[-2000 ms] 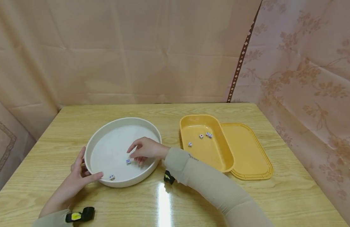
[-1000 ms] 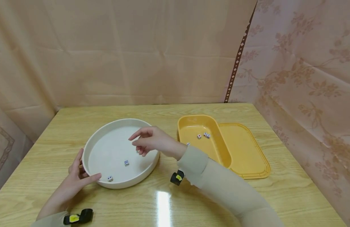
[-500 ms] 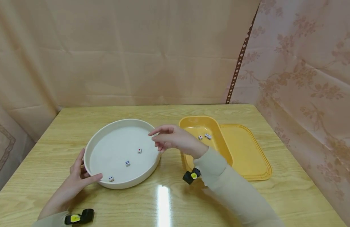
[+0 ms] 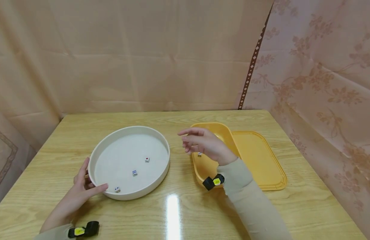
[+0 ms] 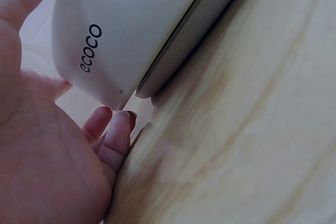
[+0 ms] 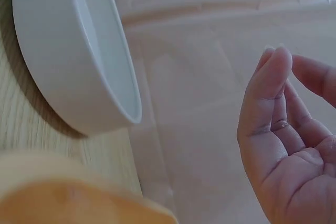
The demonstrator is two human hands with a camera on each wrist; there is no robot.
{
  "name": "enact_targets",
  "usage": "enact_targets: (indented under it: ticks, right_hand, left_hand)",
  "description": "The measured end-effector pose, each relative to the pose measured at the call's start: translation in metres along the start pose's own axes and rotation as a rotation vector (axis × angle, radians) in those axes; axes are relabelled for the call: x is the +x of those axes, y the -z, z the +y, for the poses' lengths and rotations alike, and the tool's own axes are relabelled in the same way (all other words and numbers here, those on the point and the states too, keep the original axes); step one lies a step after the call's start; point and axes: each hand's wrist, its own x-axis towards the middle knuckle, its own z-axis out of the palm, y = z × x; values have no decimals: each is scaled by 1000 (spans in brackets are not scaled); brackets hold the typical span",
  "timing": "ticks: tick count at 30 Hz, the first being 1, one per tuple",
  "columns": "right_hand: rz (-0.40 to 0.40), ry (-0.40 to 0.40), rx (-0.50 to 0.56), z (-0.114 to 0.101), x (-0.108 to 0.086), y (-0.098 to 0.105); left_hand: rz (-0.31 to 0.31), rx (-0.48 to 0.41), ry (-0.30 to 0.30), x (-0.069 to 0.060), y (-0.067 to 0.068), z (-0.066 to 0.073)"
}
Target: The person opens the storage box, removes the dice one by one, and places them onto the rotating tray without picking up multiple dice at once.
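Note:
My left hand point(image 4: 84, 186) grips the near-left side of a round white tray point(image 4: 129, 196), its thumb over the rim and its fingers against the outer wall. Inside that tray lie three dice: one die point(image 4: 117, 189) close to the thumb, another die point(image 4: 134, 173) with blue pips up, and a third die point(image 4: 147, 160) with a red pip. Over the left part of a yellow box point(image 4: 203, 171) hovers my right hand point(image 4: 207, 143), fingers loosely bent. The right wrist view shows nothing between its fingers. Below it, one die point(image 4: 199, 154) shows in the box.
A yellow lid point(image 4: 260, 160) lies flat to the right of the box, partly under it. Everything stands on a wooden table point(image 4: 160, 216). A beige curtain point(image 4: 148, 60) hangs behind the far edge, and a flowered cloth point(image 4: 329, 86) hangs on the right.
My right hand has risen out of the white tray and moved right over the yellow box, uncovering the red-pip die and hiding several box dice. My left hand stays on the tray.

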Motion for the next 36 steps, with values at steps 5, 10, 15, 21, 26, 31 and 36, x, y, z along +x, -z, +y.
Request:
enact_targets:
  ticks: [5,10,15,21,26,31,36]
  right_hand:
    - [39,11,47,7,-4,12]
    - [68,13,105,16,-8,23]
    - [85,22,117,21,-12,31]
    - [89,35,116,20,-15,37]
    - [89,31,101,16,-15,42]
    - [82,-3,57,13,-11,46]
    - [76,-43,18,12,-8,51]
  left_hand:
    - [4,-2,7,0,0,0]
    - [-2,2,13,0,0,-1]
    - [-2,2,9,1,-1,-1]
    - [3,-10,11,1,-2,-1]
    - [9,-14,4,1,-1,-3]
    - [2,-14,12,2,0,-3]
    - [-4,-14,22,2,0,-3]
